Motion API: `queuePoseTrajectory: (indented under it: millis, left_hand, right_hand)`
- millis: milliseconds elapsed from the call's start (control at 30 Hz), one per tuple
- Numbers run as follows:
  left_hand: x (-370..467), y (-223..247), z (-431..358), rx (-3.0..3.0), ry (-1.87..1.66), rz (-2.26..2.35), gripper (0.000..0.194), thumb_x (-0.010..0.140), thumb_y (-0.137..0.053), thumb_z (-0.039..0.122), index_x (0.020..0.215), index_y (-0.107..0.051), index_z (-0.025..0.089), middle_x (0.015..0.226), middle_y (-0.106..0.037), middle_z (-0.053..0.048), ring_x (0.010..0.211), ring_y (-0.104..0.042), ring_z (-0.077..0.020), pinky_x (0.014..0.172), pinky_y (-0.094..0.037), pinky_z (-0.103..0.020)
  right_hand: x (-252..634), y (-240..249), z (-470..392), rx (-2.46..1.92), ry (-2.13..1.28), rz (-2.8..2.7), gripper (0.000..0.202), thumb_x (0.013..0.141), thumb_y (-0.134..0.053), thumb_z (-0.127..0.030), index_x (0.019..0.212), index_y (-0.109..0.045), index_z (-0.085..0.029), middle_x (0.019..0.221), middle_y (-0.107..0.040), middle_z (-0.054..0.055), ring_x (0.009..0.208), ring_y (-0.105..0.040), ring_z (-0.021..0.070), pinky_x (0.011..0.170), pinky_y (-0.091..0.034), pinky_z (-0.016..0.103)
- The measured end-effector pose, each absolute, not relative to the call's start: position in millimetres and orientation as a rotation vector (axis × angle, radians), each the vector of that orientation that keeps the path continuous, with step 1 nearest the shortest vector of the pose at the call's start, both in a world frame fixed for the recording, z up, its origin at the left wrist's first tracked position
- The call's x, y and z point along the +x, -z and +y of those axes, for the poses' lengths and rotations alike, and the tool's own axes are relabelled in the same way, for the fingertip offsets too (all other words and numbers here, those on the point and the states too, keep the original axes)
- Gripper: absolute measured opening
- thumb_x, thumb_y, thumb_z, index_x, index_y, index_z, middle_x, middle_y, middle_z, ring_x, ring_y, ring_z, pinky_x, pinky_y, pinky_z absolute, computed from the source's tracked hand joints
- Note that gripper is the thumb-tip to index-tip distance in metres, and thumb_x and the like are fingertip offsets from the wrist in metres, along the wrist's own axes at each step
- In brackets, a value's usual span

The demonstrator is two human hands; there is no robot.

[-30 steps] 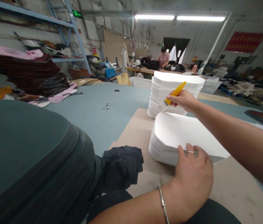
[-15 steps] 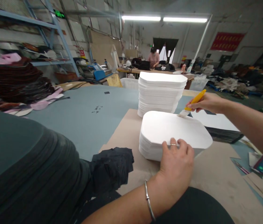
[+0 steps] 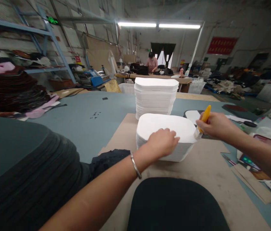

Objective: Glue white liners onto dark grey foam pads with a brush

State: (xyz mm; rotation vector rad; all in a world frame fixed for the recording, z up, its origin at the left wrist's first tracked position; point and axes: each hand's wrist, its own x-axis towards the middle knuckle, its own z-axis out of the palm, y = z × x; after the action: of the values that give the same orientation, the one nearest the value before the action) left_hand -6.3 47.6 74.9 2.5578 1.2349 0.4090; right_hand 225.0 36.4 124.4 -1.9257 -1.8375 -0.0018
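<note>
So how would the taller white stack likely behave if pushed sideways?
The taller white stack would probably shear, its many layers showing uneven edges. It may tip more readily than the nearer white stack, since it stands higher.

The brush handle [image 3: 205, 117] is yellow, the near stack [image 3: 183, 128] and the rear stack [image 3: 156, 99] white, the board [image 3: 198, 166] tan, the surface [image 3: 77, 106] blue-grey with black marks [image 3: 95, 114], the left pile [image 3: 24, 166] dark green, the wall banner [image 3: 222, 45] red with yellow lettering.
</note>
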Motion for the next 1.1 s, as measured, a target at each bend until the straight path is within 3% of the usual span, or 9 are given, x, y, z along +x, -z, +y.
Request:
queuePoseTrajectory:
  millis: [133, 233, 333, 433, 533, 633, 767, 933, 1100]
  left_hand:
    - [-31.6, -107.6, 108.3, 2.355, -0.339, 1.241, 0.067, 0.106, -0.015, 0.049, 0.123, -0.067, 0.009, 0.115, -0.074, -0.018, 0.107, -0.069, -0.0286, 0.093, -0.054, -0.039]
    - [-46.6, -114.4, 133.8, 2.250, -0.271, 1.256, 0.075, 0.104, -0.010, 0.054, 0.125, -0.067, 0.011, 0.113, -0.075, -0.016, 0.101, -0.071, -0.0270, 0.086, -0.057, -0.037]
    - [-52.1, -112.0, 138.5, 2.231, -0.230, 1.260, 0.081, 0.102, -0.008, 0.060, 0.123, -0.070, 0.011, 0.115, -0.075, -0.016, 0.103, -0.070, -0.0275, 0.086, -0.057, -0.036]
    - [-50.7, -108.9, 135.6, 2.258, -0.174, 1.242, 0.084, 0.102, 0.000, 0.056, 0.134, -0.063, 0.010, 0.120, -0.074, -0.016, 0.104, -0.070, -0.0247, 0.087, -0.057, -0.034]
    - [-44.3, -107.4, 131.3, 2.373, -0.105, 1.224, 0.076, 0.104, -0.010, 0.055, 0.140, -0.059, 0.010, 0.125, -0.072, -0.016, 0.110, -0.067, -0.0248, 0.096, -0.052, -0.036]
    - [-33.3, -103.7, 123.9, 2.562, -0.046, 1.219, 0.058, 0.102, -0.033, 0.054, 0.128, -0.069, 0.017, 0.132, -0.068, -0.014, 0.119, -0.062, -0.0293, 0.108, -0.043, -0.041]
    - [-21.1, -96.2, 114.6, 2.765, -0.019, 1.257, 0.046, 0.101, -0.038, 0.041, 0.115, -0.076, 0.020, 0.135, -0.063, -0.017, 0.118, -0.062, -0.0333, 0.105, -0.043, -0.046]
    - [-21.4, -93.8, 121.3, 2.883, 0.055, 1.241, 0.038, 0.098, -0.045, 0.029, 0.121, -0.074, 0.033, 0.134, -0.065, -0.007, 0.109, -0.065, -0.0264, 0.095, -0.047, -0.037]
    - [-22.2, -96.4, 131.3, 2.906, 0.132, 1.248, 0.045, 0.093, -0.047, 0.019, 0.126, -0.072, 0.038, 0.133, -0.067, -0.003, 0.105, -0.066, -0.0239, 0.087, -0.048, -0.031]
  right_hand:
    - [167.7, -124.3, 19.0, -1.532, -0.270, -2.016, 0.020, 0.086, -0.062, -0.037, 0.075, -0.068, -0.020, 0.065, -0.067, 0.002, 0.060, -0.059, 0.0166, 0.059, -0.041, 0.028]
    - [120.3, -111.6, 31.3, -1.169, -0.580, -2.014, 0.025, 0.086, -0.064, -0.041, 0.090, -0.071, -0.018, 0.076, -0.071, 0.004, 0.069, -0.063, 0.0176, 0.065, -0.047, 0.029]
    - [96.6, -98.5, 46.9, -1.065, -0.749, -2.009, 0.027, 0.084, -0.068, -0.042, 0.087, -0.071, -0.016, 0.079, -0.071, 0.005, 0.071, -0.063, 0.0178, 0.066, -0.049, 0.030]
    - [118.8, -94.7, 49.8, -1.139, -0.789, -2.050, 0.031, 0.081, -0.072, -0.046, 0.084, -0.072, -0.014, 0.073, -0.069, 0.005, 0.067, -0.061, 0.0174, 0.062, -0.047, 0.029]
    - [181.1, -98.4, 40.4, -1.339, -0.880, -2.099, 0.044, 0.079, -0.076, -0.057, 0.091, -0.075, -0.014, 0.078, -0.070, 0.006, 0.069, -0.061, 0.0171, 0.061, -0.047, 0.029]
    - [253.0, -105.4, 29.3, -1.564, -0.915, -1.974, 0.054, 0.076, -0.077, -0.065, 0.096, -0.076, -0.014, 0.084, -0.072, 0.009, 0.071, -0.061, 0.0173, 0.061, -0.049, 0.029]
    - [307.4, -122.3, 26.1, -1.792, -0.808, -1.882, 0.055, 0.077, -0.077, -0.067, 0.097, -0.076, -0.015, 0.088, -0.073, 0.013, 0.074, -0.064, 0.0198, 0.064, -0.052, 0.031]
    - [265.4, -139.6, 31.5, -1.682, -0.524, -2.011, 0.050, 0.078, -0.073, -0.067, 0.088, -0.074, -0.017, 0.076, -0.069, 0.007, 0.064, -0.060, 0.0173, 0.057, -0.048, 0.029]
    - [187.6, -114.3, 34.9, -1.206, -0.808, -1.988, 0.039, 0.084, -0.072, -0.054, 0.096, -0.072, -0.017, 0.080, -0.068, 0.004, 0.065, -0.059, 0.0140, 0.058, -0.049, 0.026]
